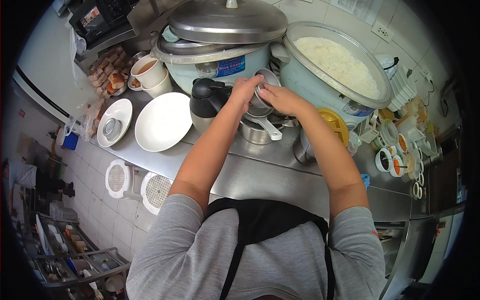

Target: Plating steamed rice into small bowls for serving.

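My left hand (245,92) and my right hand (279,98) hold a small metal bowl (268,79) between them, tilted so its inside shows. Below it a metal pot (255,132) stands on the steel counter, with a white-handled utensil (267,125) lying across its top. A black-topped thermal jug (208,99) is just left of my left hand. Behind my hands stand a lidded rice cooker (221,67) and an uncovered one (383,84) full of cooked white rice (333,62). A large white plate (163,122) lies to the left.
Farther left, a white dish (127,112) holds a small metal bowl (112,129), near stacked cups (147,71). At right are a yellow lid (333,122), a metal container (303,147) and bowls of toppings (384,159). Plastic stools (119,179) stand on the floor; another person (28,174) is far left.
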`<state>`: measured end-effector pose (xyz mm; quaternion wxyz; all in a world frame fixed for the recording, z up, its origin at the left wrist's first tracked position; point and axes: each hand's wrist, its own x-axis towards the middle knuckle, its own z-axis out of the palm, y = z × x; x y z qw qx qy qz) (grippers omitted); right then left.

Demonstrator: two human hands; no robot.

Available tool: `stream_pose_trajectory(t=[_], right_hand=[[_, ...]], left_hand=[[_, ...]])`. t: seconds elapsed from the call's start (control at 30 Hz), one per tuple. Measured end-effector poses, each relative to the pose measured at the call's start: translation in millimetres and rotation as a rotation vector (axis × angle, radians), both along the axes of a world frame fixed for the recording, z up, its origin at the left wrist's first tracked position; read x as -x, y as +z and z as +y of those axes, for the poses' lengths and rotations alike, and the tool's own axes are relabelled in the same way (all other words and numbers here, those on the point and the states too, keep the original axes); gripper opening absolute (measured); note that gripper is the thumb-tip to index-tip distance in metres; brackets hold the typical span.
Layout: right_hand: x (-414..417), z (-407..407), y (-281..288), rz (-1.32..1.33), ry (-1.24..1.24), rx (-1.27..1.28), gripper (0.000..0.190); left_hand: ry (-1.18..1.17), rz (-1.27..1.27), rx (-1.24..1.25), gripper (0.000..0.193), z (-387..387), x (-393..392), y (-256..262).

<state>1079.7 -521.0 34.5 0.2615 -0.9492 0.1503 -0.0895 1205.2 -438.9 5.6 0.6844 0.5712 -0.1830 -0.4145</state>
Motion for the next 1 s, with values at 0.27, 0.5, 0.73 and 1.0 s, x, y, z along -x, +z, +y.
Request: stream_pose_trajectory(t=[0.27, 0.5, 0.73, 1.0], right_hand=[[-4.5, 12.9, 9.6, 0.052, 0.051, 0.072, 0.041], [-6.9, 7.9, 22.1, -0.075, -0.086, 0.236, 0.023], [-0.3, 2.7, 60.4, -0.32, -0.474, 0.548, 0.014], [11.0, -1.8, 30.7, 0.226, -0.118, 0.656, 0.019]], left_hand=[[-0.015, -0.126, -0.058, 0.06, 5.8, -9.2, -4.7], [-0.058, 0.02, 0.029, 0.05, 12.9, -2.2, 5.3], [0.021, 0.216, 0.165, 0.05, 11.9, -5.6, 0.1], [0.213, 0.265, 0.354, 0.033, 9.6, -0.5, 13.5]])
